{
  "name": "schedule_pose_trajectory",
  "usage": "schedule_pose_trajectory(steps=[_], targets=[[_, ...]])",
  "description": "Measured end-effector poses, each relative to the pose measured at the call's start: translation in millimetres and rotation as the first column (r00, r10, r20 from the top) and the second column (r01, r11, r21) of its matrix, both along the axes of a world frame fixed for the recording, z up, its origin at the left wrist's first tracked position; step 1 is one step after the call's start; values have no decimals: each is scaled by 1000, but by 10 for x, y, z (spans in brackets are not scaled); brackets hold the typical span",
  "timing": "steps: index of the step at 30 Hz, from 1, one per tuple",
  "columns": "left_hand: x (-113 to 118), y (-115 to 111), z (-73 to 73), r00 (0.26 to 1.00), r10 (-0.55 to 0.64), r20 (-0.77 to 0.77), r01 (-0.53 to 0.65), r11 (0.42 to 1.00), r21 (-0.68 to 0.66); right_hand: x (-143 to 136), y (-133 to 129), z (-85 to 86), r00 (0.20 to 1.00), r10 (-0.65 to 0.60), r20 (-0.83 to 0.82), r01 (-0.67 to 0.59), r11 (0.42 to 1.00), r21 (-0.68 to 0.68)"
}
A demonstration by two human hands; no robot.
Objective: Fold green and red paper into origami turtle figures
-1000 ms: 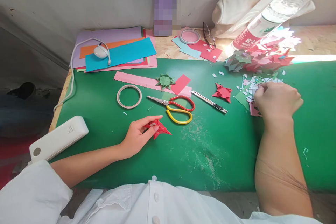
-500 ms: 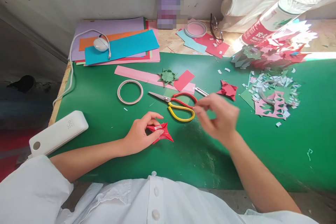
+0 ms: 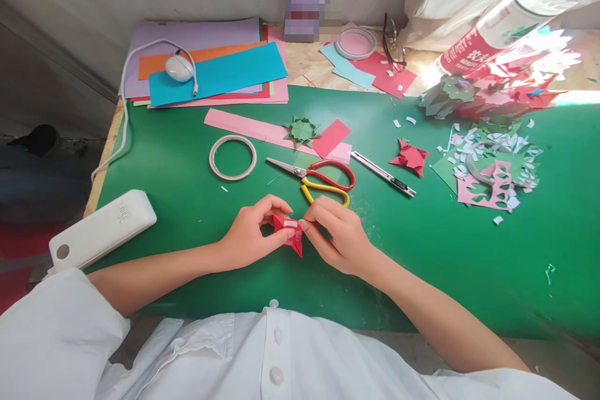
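Observation:
A folded red paper star (image 3: 293,240) with a small white strip of tape (image 3: 290,224) on it is pinched by my left hand (image 3: 255,230), thumb on top. At the star's right edge, my right hand (image 3: 338,232) has thumb and fingertips pressed together; whether they grip the paper or a bit of tape is too small to tell. Just behind the right hand lie scissors (image 3: 304,172) with one red and one yellow handle. Beyond them are a green folded paper star (image 3: 302,131), a pink strip (image 3: 239,127) and a red paper piece (image 3: 332,137).
A tape roll (image 3: 233,157), a utility knife (image 3: 383,174) and another red star (image 3: 410,157) lie on the green table. Paper scraps (image 3: 492,169) are heaped at right, near a bottle (image 3: 497,31). A power bank (image 3: 103,231) and coloured sheets (image 3: 220,75) are at left.
My right hand has moved left from beside the scissors to the red star's edge, uncovering the utility knife. My left hand still holds the star, now slightly turned.

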State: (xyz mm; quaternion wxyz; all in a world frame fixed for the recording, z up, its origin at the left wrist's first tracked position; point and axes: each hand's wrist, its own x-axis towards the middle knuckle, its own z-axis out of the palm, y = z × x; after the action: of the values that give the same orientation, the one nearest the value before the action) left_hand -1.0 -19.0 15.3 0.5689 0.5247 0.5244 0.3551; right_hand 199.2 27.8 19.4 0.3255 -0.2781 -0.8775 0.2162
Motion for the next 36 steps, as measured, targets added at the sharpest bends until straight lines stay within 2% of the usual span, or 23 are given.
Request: schedule_pose_trajectory(steps=[5, 10, 12, 16, 17, 24, 33, 36], targets=[[17, 29, 11, 980, 123, 158, -105, 988, -112, -27, -28, -2, 997, -73, -8, 73, 997, 26], [34, 38, 26, 967, 198, 162, -177, 975, -136, -24, -13, -3, 991, -132, 27, 124, 969, 212], [34, 39, 28, 966, 206, 155, -185, 973, -139, -29, -18, 3, 989, -147, 31, 128, 932, 339], [33, 40, 23, 968, 204, 149, -183, 972, -144, -60, -55, 22, 971, -221, 88, 131, 805, 579], [33, 39, 21, 969, 201, 141, -182, 973, -142, -68, -63, 26, 968, -231, 101, 127, 793, 596], [38, 21, -7, 984, 163, 69, -157, 984, -81, -77, -57, 45, 965, -208, 159, 81, 816, 573], [34, 17, -21, 991, 127, 41, -125, 991, -36, -101, -62, 77, 959, -175, 224, -11, 763, 646], [32, 12, -30, 992, 123, 32, -122, 992, -39, -102, -64, 57, 961, -161, 226, -24, 763, 646]])
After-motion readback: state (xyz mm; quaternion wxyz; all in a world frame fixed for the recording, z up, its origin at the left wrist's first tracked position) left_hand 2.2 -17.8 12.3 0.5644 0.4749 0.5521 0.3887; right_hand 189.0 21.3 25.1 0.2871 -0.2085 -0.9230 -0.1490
